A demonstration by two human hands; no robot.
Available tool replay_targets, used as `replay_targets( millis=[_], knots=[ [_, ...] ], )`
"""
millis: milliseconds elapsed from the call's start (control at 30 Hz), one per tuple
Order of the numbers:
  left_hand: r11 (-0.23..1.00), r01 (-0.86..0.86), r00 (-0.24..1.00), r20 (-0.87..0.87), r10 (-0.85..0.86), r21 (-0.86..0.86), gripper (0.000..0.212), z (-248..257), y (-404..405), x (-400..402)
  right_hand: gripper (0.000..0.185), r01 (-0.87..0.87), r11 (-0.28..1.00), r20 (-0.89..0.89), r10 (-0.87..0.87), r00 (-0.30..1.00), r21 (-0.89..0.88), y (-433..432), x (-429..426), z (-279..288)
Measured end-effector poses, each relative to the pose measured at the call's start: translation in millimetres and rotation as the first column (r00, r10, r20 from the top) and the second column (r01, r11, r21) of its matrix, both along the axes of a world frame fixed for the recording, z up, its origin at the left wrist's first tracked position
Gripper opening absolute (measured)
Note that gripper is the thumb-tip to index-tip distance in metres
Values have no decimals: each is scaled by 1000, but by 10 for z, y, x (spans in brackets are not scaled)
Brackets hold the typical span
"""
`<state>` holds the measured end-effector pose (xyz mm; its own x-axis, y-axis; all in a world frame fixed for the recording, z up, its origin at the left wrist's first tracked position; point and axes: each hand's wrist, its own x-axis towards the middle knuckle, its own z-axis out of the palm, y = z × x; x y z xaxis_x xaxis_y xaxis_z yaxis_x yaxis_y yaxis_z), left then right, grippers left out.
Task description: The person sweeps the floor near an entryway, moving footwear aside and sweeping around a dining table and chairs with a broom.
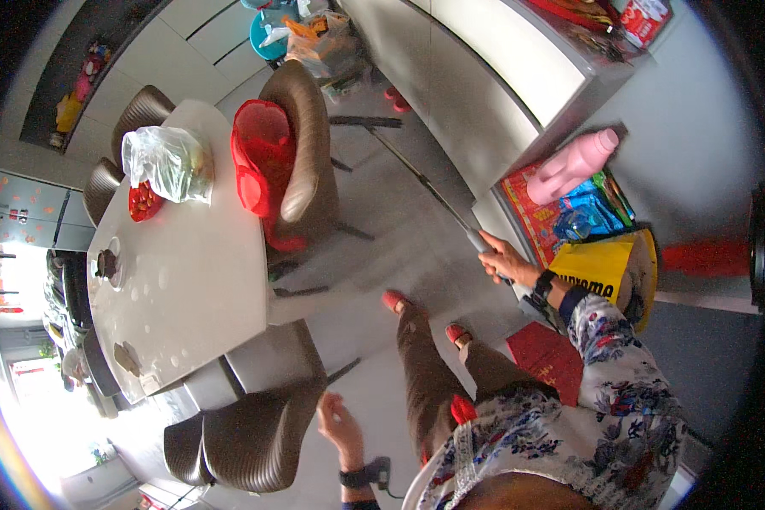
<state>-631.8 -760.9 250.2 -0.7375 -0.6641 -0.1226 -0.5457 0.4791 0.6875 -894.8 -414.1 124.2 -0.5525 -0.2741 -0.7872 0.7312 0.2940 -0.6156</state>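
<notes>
My right hand (502, 258) is wrapped around the grey grip of a long-handled floor-cleaning tool (443, 199). Its thin shaft slants away from me to a wide, dark head (382, 122) on the floor, beside a brown chair; whether it is a broom or a flat mop cannot be told. My left hand (339, 426) hangs empty over the floor, fingers loosely curled, close to the brown padded chair (255, 446). Red slippers (396, 299) are on my feet on the grey tiles.
On the left stands a white table (191, 274) bearing a plastic bag (169, 162). Red fabric (264, 159) hangs over a chair (306, 140). A white cabinet (484, 70), a pink bottle (574, 166) and a yellow bag (596, 264) line the right. Bagged items (322, 44) stand at the far end.
</notes>
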Motion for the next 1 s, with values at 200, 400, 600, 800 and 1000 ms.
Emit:
replay_targets(
  millis=[200,400,600,800,1000],
  knots=[
    [962,197,974,-74,-214,-187,24,189,-691,-1708,54,-261,943,-133,292,947,207,-488,-871,-12],
    [917,342,927,-85,-365,-206,46,-15,-727,-2877,52,-362,900,-161,405,900,241,-853,-1449,-88],
    [916,303,952,37,-304,-265,57,-288,-684,-3749,48,-362,926,-147,375,915,110,-1686,-2700,-173],
    [891,454,879,162,-449,6,53,-431,-807,-3923,42,-512,834,-292,551,782,204,-2453,-4235,-1362],
    [956,276,924,248,-293,102,50,-238,-672,-3392,42,-545,799,-294,601,743,255,-3392,-5036,-1754]
  ],
)
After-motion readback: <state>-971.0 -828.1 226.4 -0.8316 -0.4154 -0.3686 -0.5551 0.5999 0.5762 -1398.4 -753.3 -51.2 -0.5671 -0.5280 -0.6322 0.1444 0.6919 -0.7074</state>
